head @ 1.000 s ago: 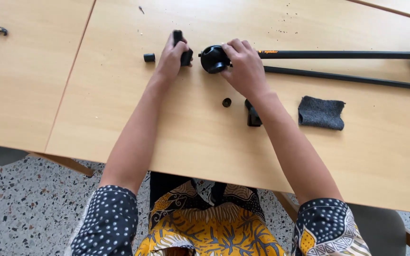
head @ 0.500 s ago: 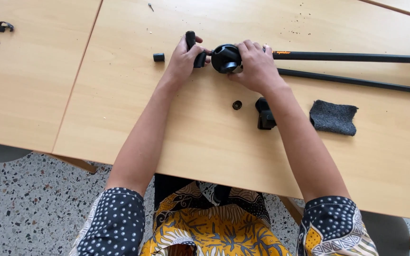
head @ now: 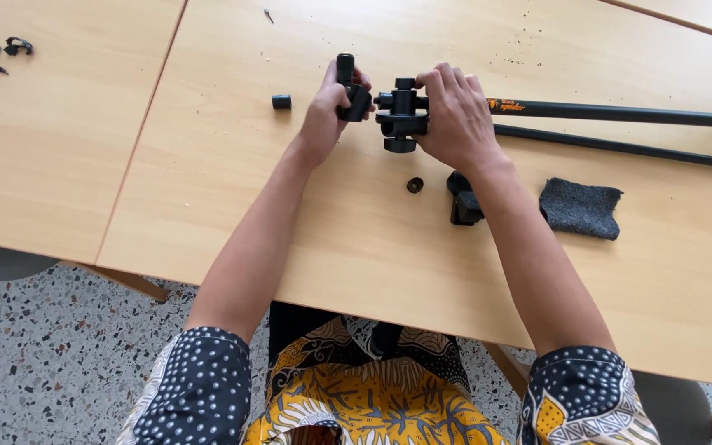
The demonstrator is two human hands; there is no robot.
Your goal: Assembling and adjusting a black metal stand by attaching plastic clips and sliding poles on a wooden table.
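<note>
We see the left hand (head: 325, 119) with its grip closed around a small black handle piece (head: 349, 89), held at nine o'clock of a black clamp head (head: 401, 119). The right hand (head: 457, 115) grips that clamp head, which sits at the end of a long black pole (head: 620, 113) lying across the wooden counter (head: 208, 165). At six o'clock of the clamp lie a small black ring (head: 414, 185), a black block (head: 463, 200) and a grey cloth (head: 580, 208).

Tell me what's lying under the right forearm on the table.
A black block-shaped part pokes out on the table beneath the right forearm. Its left side shows; the arm covers the rest. A small black ring lies beside it, a dark grey cloth on the other side.
</note>
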